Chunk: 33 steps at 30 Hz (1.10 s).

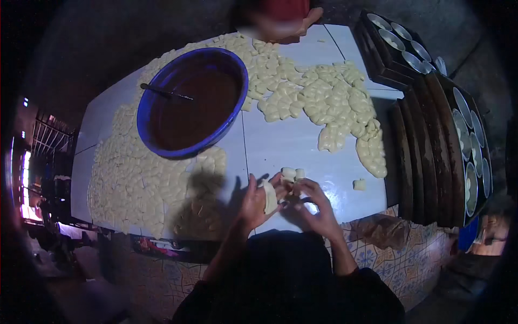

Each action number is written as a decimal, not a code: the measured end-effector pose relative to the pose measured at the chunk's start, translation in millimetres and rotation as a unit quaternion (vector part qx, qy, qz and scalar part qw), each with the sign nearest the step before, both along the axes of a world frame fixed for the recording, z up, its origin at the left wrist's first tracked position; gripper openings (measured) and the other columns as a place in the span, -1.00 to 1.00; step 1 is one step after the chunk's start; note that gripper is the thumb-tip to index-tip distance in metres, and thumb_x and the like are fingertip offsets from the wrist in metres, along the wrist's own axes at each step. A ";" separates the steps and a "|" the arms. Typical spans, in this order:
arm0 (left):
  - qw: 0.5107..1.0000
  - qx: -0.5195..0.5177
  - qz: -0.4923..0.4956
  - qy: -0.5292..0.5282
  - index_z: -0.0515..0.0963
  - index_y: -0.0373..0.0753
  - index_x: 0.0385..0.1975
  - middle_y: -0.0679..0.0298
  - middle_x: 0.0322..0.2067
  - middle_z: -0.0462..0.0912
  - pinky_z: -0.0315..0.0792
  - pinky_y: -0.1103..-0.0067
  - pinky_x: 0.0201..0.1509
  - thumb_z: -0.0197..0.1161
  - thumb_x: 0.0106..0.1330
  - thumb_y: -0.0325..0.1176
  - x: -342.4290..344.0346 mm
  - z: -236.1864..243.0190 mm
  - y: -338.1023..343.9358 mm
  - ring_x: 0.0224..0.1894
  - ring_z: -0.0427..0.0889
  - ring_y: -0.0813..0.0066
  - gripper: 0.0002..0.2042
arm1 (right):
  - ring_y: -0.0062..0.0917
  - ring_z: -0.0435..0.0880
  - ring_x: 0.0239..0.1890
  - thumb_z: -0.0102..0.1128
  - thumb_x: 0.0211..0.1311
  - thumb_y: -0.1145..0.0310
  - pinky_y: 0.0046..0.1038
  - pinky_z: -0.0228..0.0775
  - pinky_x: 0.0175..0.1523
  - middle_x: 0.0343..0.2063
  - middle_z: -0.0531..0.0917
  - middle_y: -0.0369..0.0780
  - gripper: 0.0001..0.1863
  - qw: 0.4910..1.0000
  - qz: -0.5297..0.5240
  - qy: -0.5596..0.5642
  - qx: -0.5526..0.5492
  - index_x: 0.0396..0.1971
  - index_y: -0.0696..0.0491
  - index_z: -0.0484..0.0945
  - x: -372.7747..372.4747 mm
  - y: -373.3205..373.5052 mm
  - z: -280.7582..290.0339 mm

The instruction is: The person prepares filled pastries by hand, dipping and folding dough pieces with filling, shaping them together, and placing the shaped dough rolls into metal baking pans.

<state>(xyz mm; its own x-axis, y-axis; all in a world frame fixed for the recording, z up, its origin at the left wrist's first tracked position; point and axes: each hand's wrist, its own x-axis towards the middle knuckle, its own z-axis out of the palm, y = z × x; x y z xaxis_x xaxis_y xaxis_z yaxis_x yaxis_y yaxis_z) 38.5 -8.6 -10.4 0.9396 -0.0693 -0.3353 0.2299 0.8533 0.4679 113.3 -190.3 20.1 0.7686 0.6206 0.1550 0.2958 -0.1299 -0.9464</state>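
At the near edge of a white tiled table, head view: soft pale dough strip in the left hand.
That hand lies open, palm up, beneath the strip; the right hand curls close beside, its grip unclear in the shadow. Small whitish dough lumps sit just beyond; a round blue bowl of brown paste stands farther left.

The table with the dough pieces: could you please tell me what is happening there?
A flattened piece of dough lies across the person's open left hand; the right hand is close beside it, and whether it holds anything is unclear. Pale dough pieces cover much of the table. Among them stands a blue bowl with dark brown contents and a utensil. Another person is at the far edge.
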 end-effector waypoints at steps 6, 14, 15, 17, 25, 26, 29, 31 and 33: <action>0.992 0.097 0.079 -0.020 -0.08 -0.12 0.40 0.22 0.13 0.36 0.26 0.39 0.18 -0.16 0.40 0.14 0.6 14.5 -10.9 0.14 0.36 0.36 -0.31 | -0.37 0.59 -0.11 0.24 0.08 0.57 -0.48 0.48 -0.07 -0.10 0.51 -0.14 -0.63 0.998 -0.006 -0.017 0.053 -0.05 0.13 0.56 8.2 36.6 -8.7; 0.863 0.441 0.248 -0.010 0.56 -0.43 -0.17 0.20 -0.19 0.59 0.40 0.66 -0.07 0.22 0.22 -0.61 -7.0 20.4 -26.3 -0.15 0.53 0.58 -0.81 | -0.53 0.52 -0.32 0.15 0.24 0.41 -0.55 0.39 -0.23 -0.20 0.52 -0.14 -0.73 0.997 -0.003 -0.003 0.071 -0.07 0.12 0.59 18.7 52.2 -11.2; 0.860 0.445 0.248 0.005 0.54 -0.46 -0.16 0.17 -0.21 0.61 0.41 0.61 -0.03 0.21 0.22 -0.62 -7.0 18.6 -24.6 -0.13 0.54 0.53 -0.81 | -0.53 0.51 -0.28 0.10 0.28 0.38 -0.55 0.37 -0.19 -0.15 0.50 -0.14 -0.73 0.998 0.004 -0.001 0.065 -0.07 0.10 0.59 25.3 54.1 -16.9; 0.834 0.492 0.251 -0.011 0.55 -0.44 -0.18 0.17 -0.25 0.61 0.41 0.59 0.00 0.21 0.20 -0.63 -7.8 9.2 -23.4 -0.14 0.55 0.52 -0.81 | -0.40 0.45 -0.03 0.04 0.30 0.32 -0.46 0.30 0.00 0.03 0.44 -0.10 -0.71 0.982 0.002 0.161 0.094 -0.06 0.06 0.58 23.8 60.6 16.7; 0.944 -0.267 0.118 -0.153 0.36 -0.29 0.07 0.18 -0.13 0.53 0.30 0.43 0.07 0.30 -0.05 0.28 4.5 12.3 1.2 -0.08 0.47 0.31 -0.17 | -0.29 0.12 0.34 0.20 -0.03 -0.35 -0.27 0.06 0.31 0.32 0.14 -0.11 0.03 0.957 0.168 0.162 0.171 0.31 0.05 0.15 35.8 87.4 -14.9; 0.969 -0.165 0.140 -0.121 0.26 -0.29 0.16 0.15 -0.08 0.47 0.25 0.45 0.12 0.29 -0.32 0.50 19.1 51.0 6.4 -0.03 0.40 0.30 0.11 | -0.35 0.09 0.35 0.20 -0.12 -0.41 -0.30 0.04 0.33 0.34 0.08 -0.17 0.24 0.938 0.180 0.243 0.171 0.40 0.04 -0.17 39.9 84.8 -9.2; 0.966 0.013 0.189 -0.174 0.23 -0.48 0.17 0.00 0.10 0.42 0.22 0.31 0.23 0.03 0.05 0.46 69.1 49.8 68.5 0.17 0.35 0.14 0.01 | -0.38 0.22 0.25 0.14 -0.10 -0.44 -0.26 0.23 0.20 0.35 0.05 -0.16 0.23 0.942 0.124 0.261 0.173 0.41 -0.06 -0.26 52.9 85.1 -34.9; 0.906 0.279 0.287 -0.134 0.38 -0.49 0.06 -0.03 -0.07 0.56 0.31 0.42 0.19 -0.29 0.46 0.10 99.7 53.4 139.1 0.03 0.53 0.28 -0.35 | -0.40 0.26 0.21 0.10 0.03 -0.37 -0.28 0.34 0.10 0.34 0.06 -0.16 0.10 0.933 0.127 0.268 0.205 0.41 -0.10 -0.22 53.3 88.2 -44.6; 0.709 0.660 0.241 0.061 0.40 -0.43 0.10 0.14 -0.25 0.60 0.37 0.53 -0.11 -0.37 0.46 0.13 127.7 49.2 201.6 -0.31 0.52 0.52 -0.32 | -0.41 0.27 0.21 0.11 0.16 -0.22 -0.32 0.39 0.05 0.34 0.06 -0.16 -0.02 0.951 0.091 0.241 0.172 0.40 -0.11 -0.19 50.9 87.0 -54.5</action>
